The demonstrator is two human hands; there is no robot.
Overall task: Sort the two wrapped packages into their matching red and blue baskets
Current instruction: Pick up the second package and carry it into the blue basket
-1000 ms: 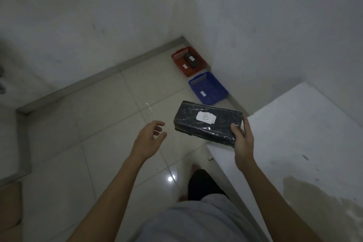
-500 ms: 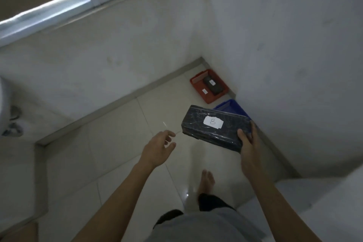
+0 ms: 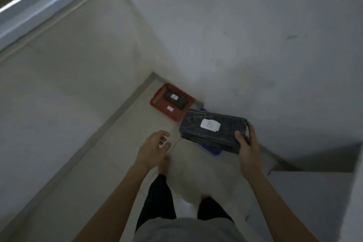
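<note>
My right hand [image 3: 247, 143] grips the right end of a black wrapped package [image 3: 196, 126] with a white label marked B. The package hangs over the blue basket [image 3: 213, 151], which shows only at a corner below it. In the room's corner just beyond sits the red basket [image 3: 160, 107], with another black wrapped package [image 3: 177, 100] lying inside. My left hand [image 3: 154, 148] is empty with its fingers apart, left of the held package.
White walls meet at the corner behind the baskets. A window frame [image 3: 45, 4] runs along the top left. A white table edge [image 3: 314, 192] stands at the right. My legs and feet stand on the tiled floor [image 3: 110, 163].
I have walked closer to the corner. The held package has moved forward over the blue basket and now hides most of it. The red basket appears nearer.
</note>
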